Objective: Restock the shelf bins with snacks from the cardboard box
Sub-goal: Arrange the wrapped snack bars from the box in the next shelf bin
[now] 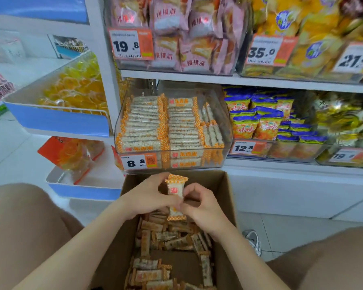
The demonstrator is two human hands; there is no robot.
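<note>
Shelving (176, 77): white tiers are seen straight ahead, packed with clear bins of wrapped snacks.
Cardboard box (216, 185): set on the floor against the foot of the shelving, flaps open, framed by two tan-clothed legs (19, 237).
Side tray (57, 120): blue-fronted, mounted to the left of the shelving; yellow packets are heaped in it.
Clear bin (223, 122): placed on the lowest tier, directly above the far end of the cardboard box; two full rows of orange-checked packets (147, 126) are stacked flat, and a third, shorter group is stood at the right.
Neighbour bin (260, 122): just right of the clear bin, filled with blue-and-orange bags.
Loose packets (172, 237): the same orange-edged wrappers are scattered across the box floor, with bare cardboard showing between them.
Hands: left hand (149, 197) and right hand (199, 206) are brought together over the far end of the box, fingertips pinching one item between them.
Held packet (176, 189): gripped upright by both hands, above the loose packets and below the bin's front lip; whether one or more packets are held cannot be told.
Price tag (137, 162): fixed to the bin front, marked 8.8.
</note>
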